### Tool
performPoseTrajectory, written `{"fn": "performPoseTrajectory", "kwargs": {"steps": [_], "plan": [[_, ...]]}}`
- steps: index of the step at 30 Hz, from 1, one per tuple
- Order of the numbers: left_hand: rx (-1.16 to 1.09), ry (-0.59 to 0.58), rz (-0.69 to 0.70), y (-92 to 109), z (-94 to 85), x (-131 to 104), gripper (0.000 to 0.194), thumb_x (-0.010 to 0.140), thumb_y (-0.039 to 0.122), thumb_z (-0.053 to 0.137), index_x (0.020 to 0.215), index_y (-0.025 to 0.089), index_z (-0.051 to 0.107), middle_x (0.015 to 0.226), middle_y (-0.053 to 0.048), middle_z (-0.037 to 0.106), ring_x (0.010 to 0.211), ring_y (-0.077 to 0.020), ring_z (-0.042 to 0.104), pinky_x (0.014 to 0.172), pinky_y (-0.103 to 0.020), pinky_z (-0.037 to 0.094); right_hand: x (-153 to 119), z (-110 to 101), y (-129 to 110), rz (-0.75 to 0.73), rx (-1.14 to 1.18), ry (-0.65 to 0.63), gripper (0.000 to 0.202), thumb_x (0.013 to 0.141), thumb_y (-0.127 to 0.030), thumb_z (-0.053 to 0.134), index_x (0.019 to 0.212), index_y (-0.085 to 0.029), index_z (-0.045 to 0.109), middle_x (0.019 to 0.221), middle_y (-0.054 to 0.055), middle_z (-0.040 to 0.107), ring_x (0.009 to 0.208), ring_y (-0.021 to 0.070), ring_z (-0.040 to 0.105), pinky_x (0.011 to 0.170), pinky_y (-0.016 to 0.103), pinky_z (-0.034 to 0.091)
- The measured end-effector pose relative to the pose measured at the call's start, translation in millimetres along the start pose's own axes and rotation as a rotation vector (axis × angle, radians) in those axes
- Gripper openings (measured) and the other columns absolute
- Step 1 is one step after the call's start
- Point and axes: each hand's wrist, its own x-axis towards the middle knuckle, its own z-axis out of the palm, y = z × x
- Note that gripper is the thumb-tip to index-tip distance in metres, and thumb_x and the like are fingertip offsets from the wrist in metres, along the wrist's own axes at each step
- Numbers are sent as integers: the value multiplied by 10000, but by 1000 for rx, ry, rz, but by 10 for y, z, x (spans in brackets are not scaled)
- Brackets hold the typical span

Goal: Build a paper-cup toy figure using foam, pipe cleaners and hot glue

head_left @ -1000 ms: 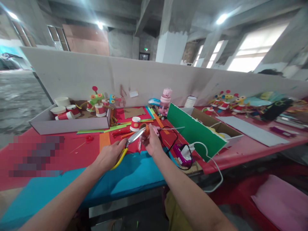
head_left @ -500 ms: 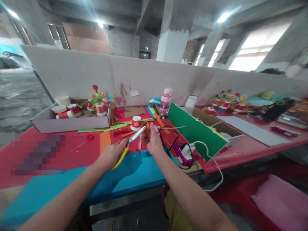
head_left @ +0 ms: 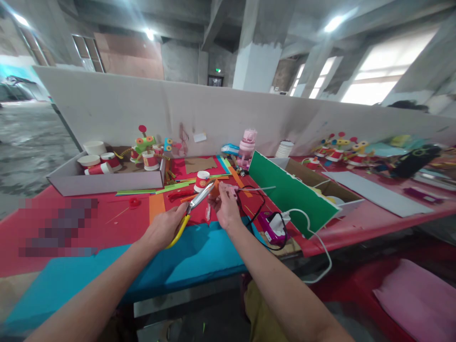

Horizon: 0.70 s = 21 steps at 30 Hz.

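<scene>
Orange paper piece point(head_left: 214, 191), head view: raised over the middle of the counter point(head_left: 130, 223), just in front of the red-and-white cup point(head_left: 203, 179). Right hand point(head_left: 226, 210): fingers pinched on the piece. Left hand point(head_left: 164, 230): fingers closed around the yellow handle of the scissors point(head_left: 201, 196), whose blades point up toward the piece; tips overlap it or lie right against it, cannot tell which.

Risks (judgement): blade tips sit close to the right fingertips; a slip of the pinch or a hard squeeze of the handle could nick skin. Thin stock could bend between the blades instead of cutting, leaving a ragged edge. Scissors swung forward could knock the cup. Black cord point(head_left: 264, 202) loops near the right hand; a snag could drag the purple power strip point(head_left: 271, 229).

Hard to make out: the far side of the piece and some right fingertips are hidden by the hand. Blade gap too small to read. Pink tool point(head_left: 233, 188) behind the right hand is partly covered, possibly a glue gun. Pixelated patch point(head_left: 60, 228) at left masks whatever lies there. Both forearms run out of frame at the bottom.
</scene>
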Motion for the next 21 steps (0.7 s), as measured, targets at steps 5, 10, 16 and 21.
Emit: {"fn": "performPoseTrajectory", "kwargs": {"steps": [5,10,16,21], "plan": [[26,-73,-28,8,-10,8,348,961,346,329,1277,212,383,903,-92,668,820,-253,689,634,-265,446,11,-13,4,-5,-22,9,372,655,-457,796,843,-231,568,543,-110,544,504,89,592,529,210,538],[28,-110,-80,29,-17,14,375,964,346,339,1319,229,363,896,-91,673,847,-250,688,692,-282,460,8,-13,8,-12,-29,9,397,639,-468,798,840,-227,555,613,-94,602,507,86,597,515,209,534],[-7,-89,-56,23,15,12,378,960,342,349,1312,205,363,821,-80,665,800,-257,686,654,-274,449,15,-12,-1,-29,-44,13,395,656,-467,785,855,-229,542,655,-92,617,504,76,593,514,203,534],[-65,-69,-20,9,-2,-4,329,942,307,358,1251,203,399,847,-78,657,802,-255,678,630,-266,435,28,-45,-7,-90,-100,-35,393,676,-481,768,886,-230,550,676,-84,624,525,79,602,541,210,548]]}}
